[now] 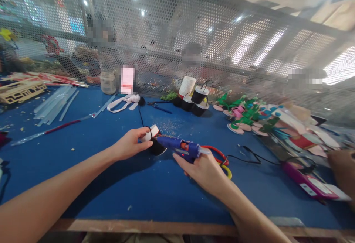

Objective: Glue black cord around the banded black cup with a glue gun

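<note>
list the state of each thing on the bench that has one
left hand: closed around a small black and white cup, held tipped on its side
right hand: gripping a blue glue gun, nozzle at the cup
finished cups: stacked, leaning
glue sticks: lying loose on the blue table
jar: upright

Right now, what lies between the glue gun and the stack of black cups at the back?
In the head view, only bare blue table with scattered specks separates the glue gun from the black cups.
</note>
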Motion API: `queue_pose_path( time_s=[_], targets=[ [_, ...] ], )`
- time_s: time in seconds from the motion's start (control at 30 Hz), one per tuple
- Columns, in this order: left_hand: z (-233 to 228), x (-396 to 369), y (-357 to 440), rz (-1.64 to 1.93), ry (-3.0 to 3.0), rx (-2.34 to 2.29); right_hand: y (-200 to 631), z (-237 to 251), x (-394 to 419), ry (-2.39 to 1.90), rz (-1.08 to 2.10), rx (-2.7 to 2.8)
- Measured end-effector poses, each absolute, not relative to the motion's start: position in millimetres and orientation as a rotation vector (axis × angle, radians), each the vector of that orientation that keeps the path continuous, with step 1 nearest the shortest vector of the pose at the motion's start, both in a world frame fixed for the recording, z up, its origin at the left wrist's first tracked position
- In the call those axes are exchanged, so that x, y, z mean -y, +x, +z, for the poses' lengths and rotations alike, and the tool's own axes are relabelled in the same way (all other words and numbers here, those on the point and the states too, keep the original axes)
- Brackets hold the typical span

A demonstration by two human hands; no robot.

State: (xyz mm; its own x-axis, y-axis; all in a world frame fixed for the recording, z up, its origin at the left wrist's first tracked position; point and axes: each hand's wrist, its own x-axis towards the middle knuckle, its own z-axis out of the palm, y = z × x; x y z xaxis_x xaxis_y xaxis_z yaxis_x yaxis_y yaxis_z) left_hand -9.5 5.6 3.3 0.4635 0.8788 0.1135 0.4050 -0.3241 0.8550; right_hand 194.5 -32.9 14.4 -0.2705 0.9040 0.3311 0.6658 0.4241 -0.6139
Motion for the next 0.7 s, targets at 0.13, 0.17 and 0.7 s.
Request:
queue_pose_path(
  time_s=[0.13,0.17,0.7],
  targets=[
    [2.3,-5.4,-9.6,0.75,1.901,-1.048,195.5,15.4,33.1,-1.404,0.497,2.01],
    [1.8,-5.6,-9.5,0.751,1.897,-1.039,195.8,15.5,33.1,-1.407,0.499,2.006],
    [1.2,-6.4,-9.5,0.741,1.934,-1.048,195.5,13.1,34.0,-1.449,0.505,2.027]
  ],
)
